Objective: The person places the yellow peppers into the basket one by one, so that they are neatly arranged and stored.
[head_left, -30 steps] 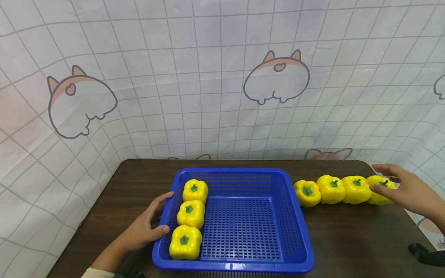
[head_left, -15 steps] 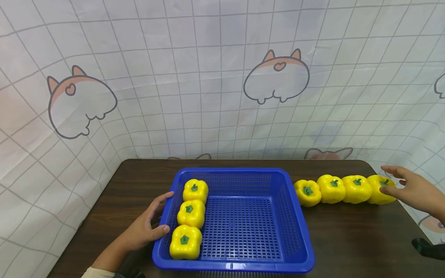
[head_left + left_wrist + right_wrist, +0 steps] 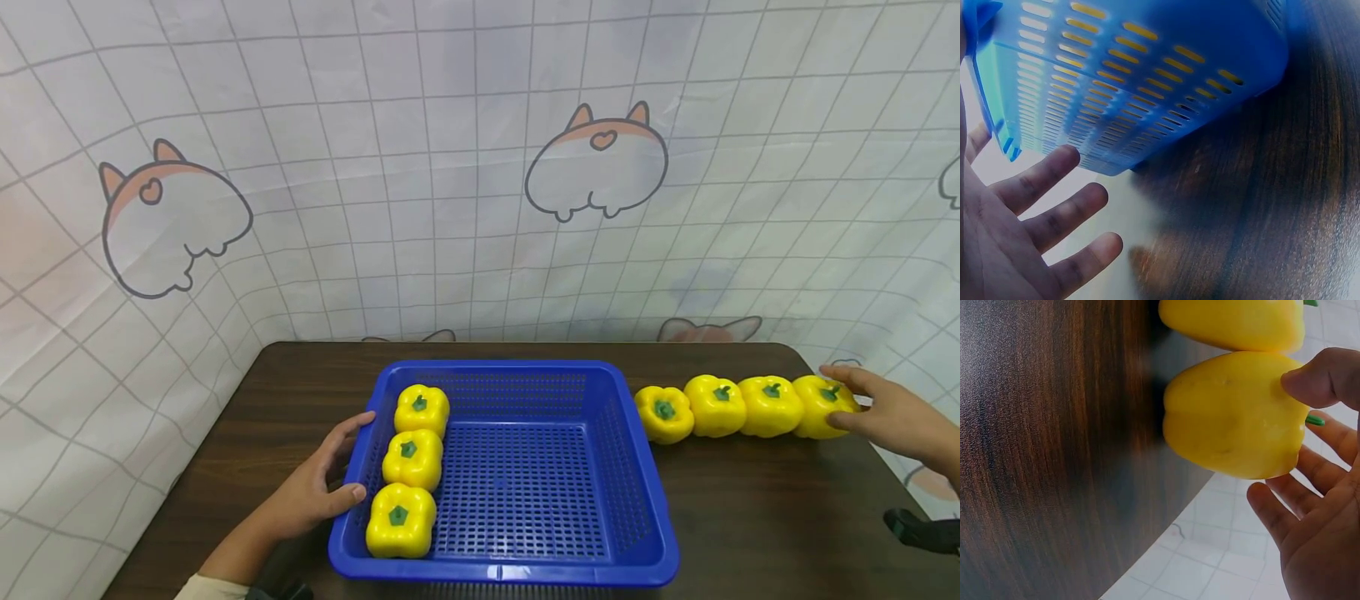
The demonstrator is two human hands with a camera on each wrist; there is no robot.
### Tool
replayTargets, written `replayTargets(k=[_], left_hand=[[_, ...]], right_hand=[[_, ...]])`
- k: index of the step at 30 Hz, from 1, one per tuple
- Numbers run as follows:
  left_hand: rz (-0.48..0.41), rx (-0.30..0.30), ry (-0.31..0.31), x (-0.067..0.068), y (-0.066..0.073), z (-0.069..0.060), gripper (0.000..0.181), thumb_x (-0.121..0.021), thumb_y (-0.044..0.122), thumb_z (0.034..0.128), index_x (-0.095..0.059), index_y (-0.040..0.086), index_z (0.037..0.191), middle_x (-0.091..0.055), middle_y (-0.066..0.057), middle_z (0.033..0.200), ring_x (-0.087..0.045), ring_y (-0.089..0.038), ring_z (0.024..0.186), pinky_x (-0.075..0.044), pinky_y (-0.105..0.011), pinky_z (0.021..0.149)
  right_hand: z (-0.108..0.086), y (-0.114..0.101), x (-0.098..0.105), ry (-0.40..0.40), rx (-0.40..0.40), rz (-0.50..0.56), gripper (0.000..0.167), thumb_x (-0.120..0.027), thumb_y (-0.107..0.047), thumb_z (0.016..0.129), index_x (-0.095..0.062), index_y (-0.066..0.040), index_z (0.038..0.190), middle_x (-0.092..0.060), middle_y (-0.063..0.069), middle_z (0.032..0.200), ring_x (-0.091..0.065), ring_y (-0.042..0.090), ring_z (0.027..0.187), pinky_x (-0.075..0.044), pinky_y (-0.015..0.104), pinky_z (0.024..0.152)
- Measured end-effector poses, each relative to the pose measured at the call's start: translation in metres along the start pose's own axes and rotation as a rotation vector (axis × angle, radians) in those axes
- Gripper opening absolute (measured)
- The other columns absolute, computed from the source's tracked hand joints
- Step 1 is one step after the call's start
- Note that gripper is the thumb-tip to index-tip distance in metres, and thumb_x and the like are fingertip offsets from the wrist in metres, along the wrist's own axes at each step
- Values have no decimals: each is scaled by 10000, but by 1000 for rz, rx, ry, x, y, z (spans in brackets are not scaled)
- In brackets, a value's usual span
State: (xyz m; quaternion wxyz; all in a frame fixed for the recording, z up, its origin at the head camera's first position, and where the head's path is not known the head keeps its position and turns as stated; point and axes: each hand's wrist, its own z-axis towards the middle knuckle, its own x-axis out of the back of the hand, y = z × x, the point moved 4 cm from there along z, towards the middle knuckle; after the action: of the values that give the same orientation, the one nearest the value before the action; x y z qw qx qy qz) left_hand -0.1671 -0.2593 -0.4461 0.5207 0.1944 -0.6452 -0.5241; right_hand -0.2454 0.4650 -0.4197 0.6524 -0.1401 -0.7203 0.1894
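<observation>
At the right end of a row of several yellow bell peppers, my right hand (image 3: pixel 896 417) is at the last bell pepper (image 3: pixel 821 425). Its thumb lies on the pepper's near side and the fingers reach round the far side, by the green stem (image 3: pixel 1315 420); the fingertips are partly hidden. That pepper stands upright on the table. My left hand (image 3: pixel 306 487) rests against the left rim of a blue plastic basket (image 3: pixel 502 575), thumb and index at the rim, other fingers spread apart beneath. Inside, 3 yellow bell peppers (image 3: pixel 412 461) form a column along the left wall.
Other yellow bell peppers (image 3: pixel 715 417) sit side by side between the basket and my right hand. Beneath everything is a dark wooden table (image 3: pixel 757 517). A gridded white cloth (image 3: pixel 450 250) with cartoon animals hangs behind. A black strap-like object (image 3: pixel 926 531) shows at lower right.
My right hand first shifted right, then came down and in around the last pepper. The left hand, the basket and the peppers stay in place.
</observation>
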Motion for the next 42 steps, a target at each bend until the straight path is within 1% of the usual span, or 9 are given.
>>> replayTargets(k=[12,22,28,30,34,36,38,40,42], left_hand=[[2,13,9,-1,3,-1,805,-658,224,947,-202,263,1608,-428,-297,1476,-512,-468,1279,-556,-457,933],[10,24,11,-1,4,-2,803,-665,234,953,-202,287,1607,-417,-286,1495,-497,-463,1301,-536,-511,957],[7,19,12,-1,5,-2,801,-661,229,954,-202,282,1608,-424,-284,1489,-504,-455,1293,-541,-478,954],[4,17,10,-1,4,-2,800,-659,225,952,-203,278,1608,-423,-289,1488,-504,-458,1292,-543,-476,951],[5,11,11,-1,3,-2,801,-656,222,948,-206,275,1608,-423,-294,1486,-507,-462,1288,-549,-476,943],[4,7,12,-1,2,-2,802,-655,216,946,-206,272,1608,-426,-294,1481,-511,-460,1282,-552,-463,938],[3,1,12,-1,2,-2,803,-654,209,945,-206,269,1609,-429,-295,1476,-515,-460,1275,-554,-449,933],[1,-5,12,-1,2,-2,804,-654,202,944,-205,266,1609,-430,-297,1474,-516,-462,1273,-554,-440,931],[2,-6,11,-1,2,-1,802,-653,203,947,-204,268,1608,-427,-298,1476,-515,-463,1274,-555,-441,931]], right_hand=[[3,9,-3,-2,-22,-33,762,-701,-117,888,-291,185,1455,-224,495,1436,-312,689,1168,-374,781,909],[-2,19,0,68,-26,-30,758,-757,-125,876,-326,209,1402,-350,476,1296,-409,633,1064,-523,648,786],[-9,20,8,158,7,-43,685,-764,-128,906,-372,217,1350,-408,463,1210,-473,611,977,-548,613,695],[-10,20,11,196,20,-31,641,-765,-80,899,-392,216,1328,-422,453,1197,-483,598,954,-562,557,640],[-12,21,20,265,54,27,593,-762,-5,880,-425,216,1314,-440,443,1189,-486,575,932,-534,328,555],[-13,21,24,304,76,46,577,-759,20,865,-444,221,1304,-453,441,1179,-511,508,892,-492,245,529],[-12,20,28,340,95,55,570,-763,31,855,-461,226,1297,-464,442,1182,-558,267,883,-453,177,523],[-12,18,33,361,106,68,576,-768,30,854,-463,231,1300,-465,444,1188,-496,18,855,-444,148,532],[-12,15,37,372,109,68,579,-765,29,859,-458,239,1302,-463,445,1195,-355,-157,819,-422,104,549]])
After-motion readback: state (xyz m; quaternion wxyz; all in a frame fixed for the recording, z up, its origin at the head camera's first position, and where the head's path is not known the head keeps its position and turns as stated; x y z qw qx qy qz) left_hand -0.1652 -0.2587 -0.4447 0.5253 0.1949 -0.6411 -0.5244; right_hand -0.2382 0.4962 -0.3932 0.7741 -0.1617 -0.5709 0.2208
